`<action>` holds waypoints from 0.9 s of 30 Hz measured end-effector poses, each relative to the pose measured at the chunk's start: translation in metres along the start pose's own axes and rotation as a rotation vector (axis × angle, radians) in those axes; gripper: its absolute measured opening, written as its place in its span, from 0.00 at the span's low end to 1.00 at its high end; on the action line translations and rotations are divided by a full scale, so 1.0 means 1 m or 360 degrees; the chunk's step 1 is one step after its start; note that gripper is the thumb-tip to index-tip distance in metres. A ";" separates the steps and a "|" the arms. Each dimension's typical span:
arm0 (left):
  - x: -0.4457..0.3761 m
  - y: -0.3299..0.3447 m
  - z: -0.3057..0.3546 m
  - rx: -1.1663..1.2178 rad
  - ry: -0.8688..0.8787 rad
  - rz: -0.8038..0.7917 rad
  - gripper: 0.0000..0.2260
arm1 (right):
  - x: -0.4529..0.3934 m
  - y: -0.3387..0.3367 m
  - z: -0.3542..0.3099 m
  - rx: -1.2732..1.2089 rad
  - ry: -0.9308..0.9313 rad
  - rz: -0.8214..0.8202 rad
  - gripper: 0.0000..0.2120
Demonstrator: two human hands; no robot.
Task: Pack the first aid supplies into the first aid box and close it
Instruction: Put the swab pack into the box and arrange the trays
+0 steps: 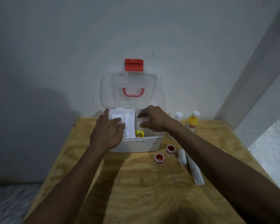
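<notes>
The white first aid box [136, 145] stands open at the back of the wooden table. Its clear lid [113, 88], with a red latch [134, 65], leans upright against the wall. A white inner tray [129, 122] sits in the box's left half. My left hand [107, 131] lies over the tray's left side, and my right hand [153, 118] curls around its right edge. A yellow packet [139, 133] shows in the box beside the tray. Two red-cored tape rolls [170, 149] [159, 158], a white bandage roll [181, 156] and a long white packet [195, 171] lie to the right.
A yellow bottle [191, 121] and a white-capped bottle [179, 116] stand right of the box near the wall. The table [136, 183] has bare wood in front of the box. A white wall corner rises at the right, and the floor drops away on the left.
</notes>
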State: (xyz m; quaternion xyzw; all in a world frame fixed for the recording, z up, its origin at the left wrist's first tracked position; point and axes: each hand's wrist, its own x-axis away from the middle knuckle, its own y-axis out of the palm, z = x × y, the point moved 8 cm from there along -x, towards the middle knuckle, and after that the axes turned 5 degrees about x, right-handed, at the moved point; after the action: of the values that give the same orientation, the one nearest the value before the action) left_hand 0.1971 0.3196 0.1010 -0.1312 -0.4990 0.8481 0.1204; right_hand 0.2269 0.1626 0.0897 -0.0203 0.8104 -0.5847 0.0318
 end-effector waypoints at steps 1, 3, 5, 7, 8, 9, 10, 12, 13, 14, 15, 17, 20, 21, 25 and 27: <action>0.000 0.000 0.000 -0.0009 -0.0004 -0.0009 0.18 | 0.000 -0.002 0.002 -0.0071 0.0049 0.0043 0.21; 0.000 0.000 0.000 -0.0022 -0.0015 -0.0020 0.18 | 0.002 -0.005 0.007 -0.0230 0.0174 0.0158 0.22; -0.001 0.000 0.001 -0.0015 -0.0017 -0.0023 0.18 | 0.006 -0.005 0.011 -0.0331 0.0302 0.0285 0.23; 0.000 0.000 0.000 -0.0018 -0.0020 -0.0034 0.18 | 0.010 -0.005 0.015 -0.0375 0.0389 0.0382 0.24; 0.000 0.000 0.000 -0.0020 -0.0019 -0.0033 0.18 | 0.011 -0.005 0.016 -0.0385 0.0419 0.0416 0.25; 0.001 0.000 0.000 -0.0017 -0.0020 -0.0029 0.18 | 0.012 -0.004 0.016 -0.0388 0.0444 0.0438 0.25; 0.001 -0.001 0.000 -0.0009 -0.0024 -0.0026 0.18 | 0.013 -0.003 0.016 -0.0386 0.0460 0.0454 0.25; 0.002 -0.001 -0.001 -0.0001 -0.0031 -0.0032 0.18 | 0.014 -0.001 0.015 -0.0360 0.0475 0.0472 0.23; 0.002 -0.001 -0.001 -0.0004 -0.0032 -0.0039 0.18 | 0.014 0.001 0.014 -0.0347 0.0478 0.0469 0.22; 0.002 -0.001 0.000 -0.0004 -0.0031 -0.0041 0.18 | 0.015 0.003 0.014 -0.0338 0.0479 0.0455 0.21; 0.002 -0.001 -0.001 -0.0001 -0.0031 -0.0039 0.18 | 0.015 0.004 0.013 -0.0329 0.0478 0.0440 0.20; 0.001 -0.001 -0.002 0.0002 -0.0028 -0.0038 0.18 | 0.015 0.005 0.012 -0.0317 0.0480 0.0413 0.19; 0.001 0.000 -0.002 0.0006 -0.0028 -0.0043 0.19 | 0.018 0.003 0.010 -0.0303 0.0480 0.0412 0.20; 0.001 0.000 -0.002 0.0006 -0.0030 -0.0046 0.19 | 0.019 0.002 0.009 -0.0295 0.0475 0.0418 0.20; 0.002 -0.001 -0.001 -0.0021 -0.0027 -0.0068 0.19 | 0.024 -0.001 0.006 -0.0244 0.0476 0.0425 0.20; 0.003 -0.002 0.000 -0.0032 -0.0022 -0.0075 0.19 | 0.025 -0.001 0.005 -0.0244 0.0500 0.0420 0.16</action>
State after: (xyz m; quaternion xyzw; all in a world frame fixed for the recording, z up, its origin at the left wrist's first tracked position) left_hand 0.1947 0.3217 0.1019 -0.1148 -0.5113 0.8408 0.1357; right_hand 0.2023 0.1553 0.0887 0.1748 0.8431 -0.5082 -0.0204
